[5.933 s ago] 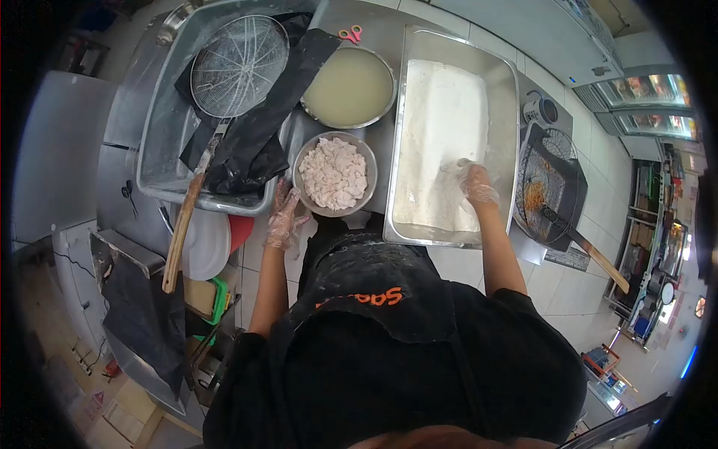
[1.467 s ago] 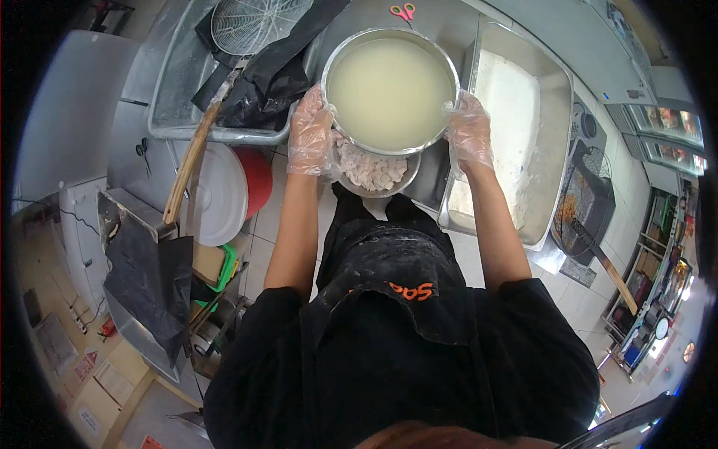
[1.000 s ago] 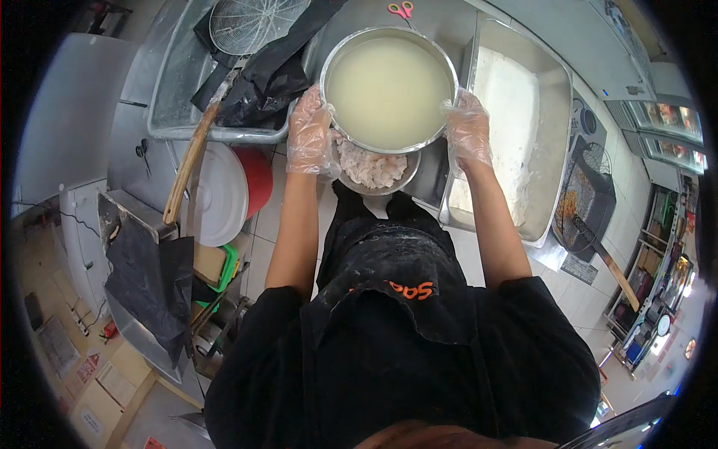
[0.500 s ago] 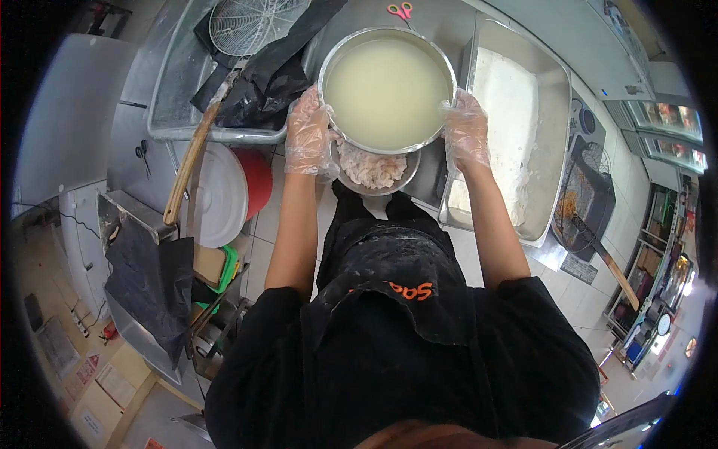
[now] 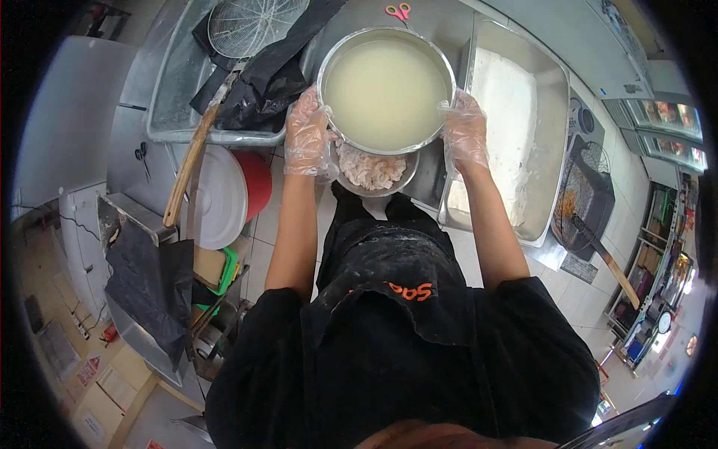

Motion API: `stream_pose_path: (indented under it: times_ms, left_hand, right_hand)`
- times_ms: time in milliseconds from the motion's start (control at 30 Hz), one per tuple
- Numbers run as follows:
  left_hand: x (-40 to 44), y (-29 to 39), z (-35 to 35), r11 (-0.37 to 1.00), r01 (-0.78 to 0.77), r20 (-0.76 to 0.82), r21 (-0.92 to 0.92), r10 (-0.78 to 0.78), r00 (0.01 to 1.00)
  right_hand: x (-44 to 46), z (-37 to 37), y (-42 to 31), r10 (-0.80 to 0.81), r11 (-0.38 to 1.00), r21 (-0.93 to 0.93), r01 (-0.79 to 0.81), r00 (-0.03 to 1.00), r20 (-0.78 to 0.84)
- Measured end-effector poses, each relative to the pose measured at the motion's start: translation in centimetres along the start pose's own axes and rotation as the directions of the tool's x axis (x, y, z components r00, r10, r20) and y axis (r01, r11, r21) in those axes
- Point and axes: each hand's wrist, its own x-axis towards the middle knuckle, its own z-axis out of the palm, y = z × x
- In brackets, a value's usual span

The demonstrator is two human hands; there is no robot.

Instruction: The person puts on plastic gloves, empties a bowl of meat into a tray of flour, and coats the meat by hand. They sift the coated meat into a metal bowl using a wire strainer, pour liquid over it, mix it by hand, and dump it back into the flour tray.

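Both hands wear clear plastic gloves. My left hand (image 5: 307, 136) grips the left side of a round steel bowl (image 5: 386, 90) full of pale cloudy liquid. On the bowl's opposite side, my right hand (image 5: 464, 132) holds the rim. The bowl is raised and level, and it covers the far part of a smaller bowl (image 5: 410, 176) of pale raw meat pieces (image 5: 370, 168). Right of my right hand lies a deep steel tray (image 5: 551, 142) with white flour (image 5: 502, 105) in it.
At the left, a grey tub (image 5: 169, 93) holds black plastic (image 5: 258, 97) and a wire skimmer (image 5: 250, 26). Pink scissors (image 5: 399, 11) lie beyond the bowl. A wire basket (image 5: 580, 198) is at the right, and a white lid (image 5: 218, 196) leans near a red container (image 5: 254, 182).
Earlier my left hand was open beside the meat bowl and my right was in the flour. Both have since taken hold of the liquid bowl and raised it nearer. Over the last second it stays almost still.
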Motion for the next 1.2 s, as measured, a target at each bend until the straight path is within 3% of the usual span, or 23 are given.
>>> stream_pose_path:
  times_ms: [333,633,733,800,933,1033,1100,1200]
  left_hand:
    - [-0.2,0.3,0.1,1.0,-0.013,0.038,-0.002,0.013,0.999]
    - [0.1,0.3,0.0,1.0,0.008,0.053,-0.003,-0.008,0.999]
    - [1.0,-0.2,-0.6,0.996,0.009,0.079,0.09,-0.017,0.997]
    - [1.7,0.0,-0.7,0.987,0.039,0.087,0.154,-0.053,0.995]
    - [3.5,-0.6,-0.1,0.974,0.09,0.067,0.206,-0.106,0.992]
    - [5.1,-1.0,0.9,0.959,0.168,0.005,0.228,-0.174,0.985]
    - [8.2,-3.9,0.3,0.971,0.135,0.039,0.198,-0.145,0.989]
    - [8.9,-3.0,1.6,0.982,0.145,0.034,0.122,-0.151,0.988]
  right_hand:
    - [0.4,-0.2,0.7,-0.038,0.999,-0.033,0.038,0.999,0.012]
    - [0.8,-0.1,0.6,0.046,0.999,-0.026,-0.046,0.999,0.006]
    - [1.3,-0.5,1.3,0.048,0.999,0.002,-0.048,0.998,0.051]
    - [1.1,-0.5,0.6,0.087,0.965,0.235,-0.114,0.989,0.12]
    - [3.2,-0.3,1.4,0.095,0.965,0.23,-0.127,0.985,0.146]
    - [4.4,0.3,0.9,0.068,0.989,0.117,-0.087,0.986,0.152]
    - [6.0,0.9,1.3,0.071,0.997,0.028,-0.074,0.991,0.111]
    - [11.9,2.1,8.4,0.03,0.993,-0.112,-0.03,1.0,-0.001]
